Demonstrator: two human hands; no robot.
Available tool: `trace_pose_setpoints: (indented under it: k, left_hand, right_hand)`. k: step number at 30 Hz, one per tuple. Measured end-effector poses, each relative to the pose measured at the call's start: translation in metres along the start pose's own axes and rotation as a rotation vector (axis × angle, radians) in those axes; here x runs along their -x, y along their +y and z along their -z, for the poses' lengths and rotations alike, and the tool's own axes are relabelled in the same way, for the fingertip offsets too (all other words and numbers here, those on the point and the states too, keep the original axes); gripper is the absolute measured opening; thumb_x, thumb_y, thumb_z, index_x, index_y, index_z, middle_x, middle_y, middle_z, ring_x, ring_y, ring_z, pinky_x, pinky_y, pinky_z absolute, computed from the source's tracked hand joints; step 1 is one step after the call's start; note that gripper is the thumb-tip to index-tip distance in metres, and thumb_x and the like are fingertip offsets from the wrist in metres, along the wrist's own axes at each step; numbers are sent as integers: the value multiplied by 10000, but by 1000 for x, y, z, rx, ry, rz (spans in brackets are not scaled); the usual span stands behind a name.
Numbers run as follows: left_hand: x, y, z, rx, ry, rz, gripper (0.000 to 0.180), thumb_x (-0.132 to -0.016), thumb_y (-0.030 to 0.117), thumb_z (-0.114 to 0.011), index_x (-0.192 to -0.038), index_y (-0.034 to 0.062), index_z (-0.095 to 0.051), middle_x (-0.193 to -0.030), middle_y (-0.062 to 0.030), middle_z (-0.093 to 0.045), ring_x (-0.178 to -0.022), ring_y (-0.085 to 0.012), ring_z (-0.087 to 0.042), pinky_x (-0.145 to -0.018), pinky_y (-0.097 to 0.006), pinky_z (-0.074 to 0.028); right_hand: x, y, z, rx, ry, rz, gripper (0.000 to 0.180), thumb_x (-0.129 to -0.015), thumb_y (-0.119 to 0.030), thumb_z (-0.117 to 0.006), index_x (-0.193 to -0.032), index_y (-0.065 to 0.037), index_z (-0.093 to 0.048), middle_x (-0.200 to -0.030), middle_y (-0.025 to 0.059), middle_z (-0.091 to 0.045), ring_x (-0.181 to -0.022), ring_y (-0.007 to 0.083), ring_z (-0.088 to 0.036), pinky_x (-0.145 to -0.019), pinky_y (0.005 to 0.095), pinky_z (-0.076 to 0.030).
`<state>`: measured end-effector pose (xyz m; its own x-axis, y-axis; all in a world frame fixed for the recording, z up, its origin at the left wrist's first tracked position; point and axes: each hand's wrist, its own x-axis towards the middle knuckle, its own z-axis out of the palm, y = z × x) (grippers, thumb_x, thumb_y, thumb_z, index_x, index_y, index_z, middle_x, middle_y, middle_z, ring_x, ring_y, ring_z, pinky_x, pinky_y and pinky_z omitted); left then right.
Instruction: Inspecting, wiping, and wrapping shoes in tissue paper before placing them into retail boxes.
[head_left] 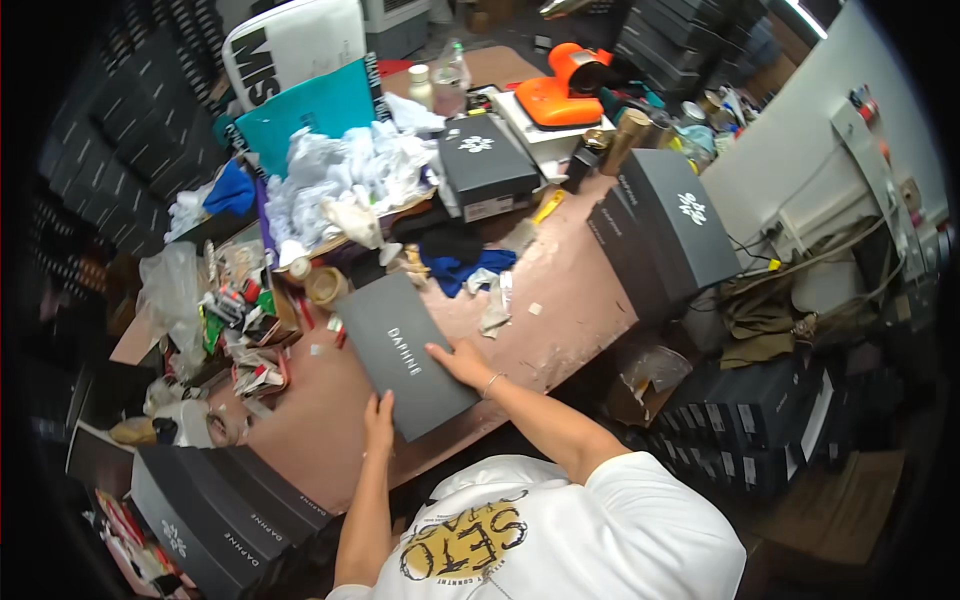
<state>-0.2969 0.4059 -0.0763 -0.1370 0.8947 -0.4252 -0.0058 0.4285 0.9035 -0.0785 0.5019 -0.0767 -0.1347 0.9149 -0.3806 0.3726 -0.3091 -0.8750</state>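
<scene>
Holding a flat, dark grey box [388, 365] over the pinkish table [577, 280], I have my left hand [378, 425] closed on its near-left edge and my right hand [462, 364] clamped on its right edge; fingers underneath are hidden. It looks like stiff cardboard, probably light, perhaps slippery on its smooth face; low on opposite sides seems the surest hold. Beyond my right hand lies blue cloth [452, 272].

There are two hands [465, 363], one bracelet [490, 384], one held grey cardboard box [405, 355], one orange device [560, 100] and one yellow-handled brush [526, 231]
</scene>
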Motion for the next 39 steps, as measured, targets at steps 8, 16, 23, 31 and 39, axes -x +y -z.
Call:
trace_pose_setpoints:
  k: [8, 16, 23, 31, 39]
  left_hand:
    - [32, -24, -13, -27, -33, 207, 299, -948, 265, -570, -1076, -4, -592, -899, -29, -605, -768, -110, -551, -653, -246, -447]
    - [71, 51, -131, 260, -181, -103, 349, -939, 256, -565, -1180, 5, -538, -1018, -49, -597, -875, -129, -560, -704, -239, -431]
    - [72, 207, -394, 74, -736, -534, 708, -952, 276, -547, -1490, 26, -159, -1513, -176, -238, -1384, -298, -271, -1090, -396, -300]
    - [88, 199, -503, 68, -788, -84, 974, -882, 666, -432, -1500, 139, 104, -1574, -135, 14, -1445, -296, -65, -1100, -510, -216]
    - [190, 275, -325, -144, -972, -830, 309, -856, 53, -618, -1154, -22, -588, -1146, -145, -631, -1072, -263, -602, -950, -358, -443]
  right_hand:
    - [28, 50, 11, 52, -27, 25, 656, -830, -529, -617, -1189, 19, -603, -1026, 226, -659, -855, 284, -670, -761, 343, -522]
    - [128, 3, 193, -158, 48, 388, 734, -841, -299, -686, -1426, -18, -344, -1445, 178, -377, -1340, 272, -348, -1103, 365, -275]
    - [190, -70, 507, -290, 176, 191, 630, -882, -292, -602, -1379, 33, -394, -1266, 131, -551, -1110, 186, -562, -942, 292, -453]
    - [166, -36, 588, 50, 311, -22, 523, -901, -454, -586, -1176, -10, -608, -1034, 93, -663, -896, 148, -628, -797, 261, -490]
    - [212, -63, 413, 188, 945, 695, 205, -846, -111, -612, -1024, -11, -632, -957, 157, -641, -804, 271, -647, -718, 336, -521]
